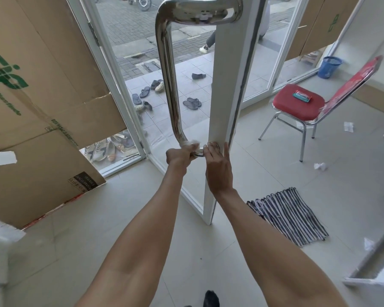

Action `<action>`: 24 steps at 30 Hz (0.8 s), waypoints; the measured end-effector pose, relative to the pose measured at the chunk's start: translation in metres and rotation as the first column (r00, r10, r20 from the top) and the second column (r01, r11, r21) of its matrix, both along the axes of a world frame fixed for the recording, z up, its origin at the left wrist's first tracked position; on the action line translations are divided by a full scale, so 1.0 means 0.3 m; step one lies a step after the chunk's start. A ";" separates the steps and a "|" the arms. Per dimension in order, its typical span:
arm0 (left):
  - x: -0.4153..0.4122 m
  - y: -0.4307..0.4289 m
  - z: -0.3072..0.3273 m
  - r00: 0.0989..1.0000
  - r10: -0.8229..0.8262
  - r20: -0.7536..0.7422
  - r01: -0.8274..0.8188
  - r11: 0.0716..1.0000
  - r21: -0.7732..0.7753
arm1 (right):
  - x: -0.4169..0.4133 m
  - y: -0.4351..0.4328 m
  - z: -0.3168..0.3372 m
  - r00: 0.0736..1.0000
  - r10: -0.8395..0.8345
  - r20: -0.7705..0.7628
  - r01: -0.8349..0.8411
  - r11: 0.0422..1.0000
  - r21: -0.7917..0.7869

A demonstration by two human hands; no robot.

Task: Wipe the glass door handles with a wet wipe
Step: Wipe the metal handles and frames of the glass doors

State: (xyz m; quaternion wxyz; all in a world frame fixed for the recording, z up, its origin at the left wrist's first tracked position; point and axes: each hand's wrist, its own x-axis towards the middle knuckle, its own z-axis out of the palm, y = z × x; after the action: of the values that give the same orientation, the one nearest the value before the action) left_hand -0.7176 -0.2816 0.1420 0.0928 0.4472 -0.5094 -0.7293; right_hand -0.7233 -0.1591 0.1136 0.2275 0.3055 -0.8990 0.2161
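Left hand [180, 157] round crumpled white wipe [192, 144] (mirror-bright chrome handle [167, 69]).

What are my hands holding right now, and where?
Left hand grips a white wet wipe wrapped on the curved chrome door handle at its lower bend; right hand grip unclear.
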 end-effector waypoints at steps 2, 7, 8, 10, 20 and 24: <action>0.010 -0.004 0.018 0.997 -0.069 0.033 0.067 0.997 0.046 | 0.006 -0.007 0.004 1.000 -0.004 0.009 0.004 1.000 -0.012; 0.018 -0.029 0.065 0.979 -0.162 0.124 0.168 0.985 -0.032 | 0.014 -0.019 0.000 0.999 -0.027 0.026 0.028 0.999 -0.021; 0.028 -0.028 0.073 0.971 -0.188 0.147 0.199 0.978 -0.062 | 0.017 -0.020 0.002 0.999 -0.029 0.038 0.030 0.999 -0.013; 0.047 -0.035 0.081 0.950 -0.255 0.178 0.275 0.956 -0.098 | 0.029 -0.031 0.013 0.999 -0.021 0.047 0.020 1.000 0.017; 0.118 -0.153 0.095 0.820 -0.540 0.190 0.556 0.830 -0.038 | 0.043 -0.114 0.033 0.997 0.027 0.072 -0.034 0.995 0.089; 0.085 -0.178 0.112 0.959 -0.267 0.092 0.280 0.859 -0.428 | 0.022 -0.157 0.067 0.993 -0.041 0.109 0.023 0.986 0.168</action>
State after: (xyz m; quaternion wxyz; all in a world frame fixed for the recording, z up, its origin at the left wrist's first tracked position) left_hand -0.6921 -0.3348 0.1755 0.0790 0.3487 -0.7194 -0.5955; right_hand -0.7167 -0.2063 0.1337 0.1537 0.2963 -0.9300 0.1537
